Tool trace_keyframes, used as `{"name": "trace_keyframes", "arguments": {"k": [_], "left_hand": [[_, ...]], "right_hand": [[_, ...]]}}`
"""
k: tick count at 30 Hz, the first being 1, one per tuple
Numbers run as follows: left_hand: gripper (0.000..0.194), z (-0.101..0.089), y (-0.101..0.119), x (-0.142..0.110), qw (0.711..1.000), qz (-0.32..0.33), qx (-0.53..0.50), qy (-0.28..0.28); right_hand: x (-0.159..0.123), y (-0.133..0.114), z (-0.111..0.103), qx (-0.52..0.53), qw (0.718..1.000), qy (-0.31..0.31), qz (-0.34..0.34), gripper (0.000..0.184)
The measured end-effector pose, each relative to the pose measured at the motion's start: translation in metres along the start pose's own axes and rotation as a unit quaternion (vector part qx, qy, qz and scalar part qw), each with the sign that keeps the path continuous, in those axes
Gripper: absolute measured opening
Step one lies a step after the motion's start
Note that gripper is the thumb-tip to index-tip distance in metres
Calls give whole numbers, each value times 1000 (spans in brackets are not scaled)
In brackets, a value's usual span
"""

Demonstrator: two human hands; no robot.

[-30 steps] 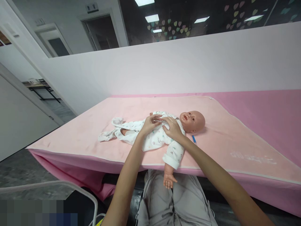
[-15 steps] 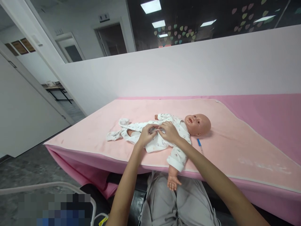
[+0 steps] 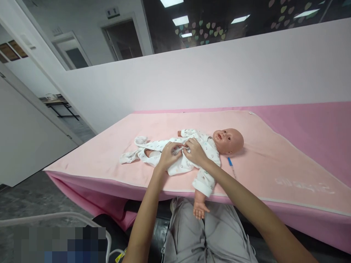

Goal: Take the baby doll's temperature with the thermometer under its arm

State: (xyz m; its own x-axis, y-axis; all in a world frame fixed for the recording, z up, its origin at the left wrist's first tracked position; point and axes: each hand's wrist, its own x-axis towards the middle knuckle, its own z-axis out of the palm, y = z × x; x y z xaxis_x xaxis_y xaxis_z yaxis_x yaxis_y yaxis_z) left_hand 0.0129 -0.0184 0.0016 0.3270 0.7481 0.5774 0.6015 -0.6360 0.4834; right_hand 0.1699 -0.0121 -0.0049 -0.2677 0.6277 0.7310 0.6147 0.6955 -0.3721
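Observation:
A baby doll (image 3: 229, 141) lies on its back, head to the right, dressed in a white printed baby romper (image 3: 181, 168). At its belly my left hand (image 3: 168, 156) is closed, thumb and fingers pinching a thin white cloth tie (image 3: 178, 149) over the romper front. Just to the right, my right hand (image 3: 195, 152) pinches the same white strip, its fingertips close to those of the left. My fingers partly hide the strip, so its ends do not show. One doll arm (image 3: 200, 208) hangs past the table's near edge; one lower leg is partly bare.
A thin stick with a blue end (image 3: 230, 162) lies beside the doll's head. Beneath is a peach mat (image 3: 274, 160) over a pink cloth (image 3: 309, 128). A white wall (image 3: 219, 80) stands behind the table. At lower left a pale curved tube (image 3: 55, 216) rises near my seat.
My view has shifted slightly, so the scene sits a little higher and further left. Both hands stay at the doll's belly, and more of the white tie shows between the fingers.

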Motion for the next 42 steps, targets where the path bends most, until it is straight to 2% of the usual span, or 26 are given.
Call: {"name": "trace_keyframes", "arguments": {"k": [7,15,22,30,42], "left_hand": [[24,1,-4,1,1000,-4,-26,8],[28,-1,-4,0,998,-6,-60,-4],[25,0,-5,1,1000,-5,-29,7],[31,-2,-7,1,984,-73,-160,-27],[40,-8,-1,2,966,-118,-223,-51]], "right_hand": [[0,4,1,6,1000,9,0,10],[0,6,1,2,1000,-12,-25,8],[0,6,3,-20,999,-12,-28,8],[0,5,2,-26,999,-14,-29,9],[-1,6,3,-25,999,-21,-35,10]]}}
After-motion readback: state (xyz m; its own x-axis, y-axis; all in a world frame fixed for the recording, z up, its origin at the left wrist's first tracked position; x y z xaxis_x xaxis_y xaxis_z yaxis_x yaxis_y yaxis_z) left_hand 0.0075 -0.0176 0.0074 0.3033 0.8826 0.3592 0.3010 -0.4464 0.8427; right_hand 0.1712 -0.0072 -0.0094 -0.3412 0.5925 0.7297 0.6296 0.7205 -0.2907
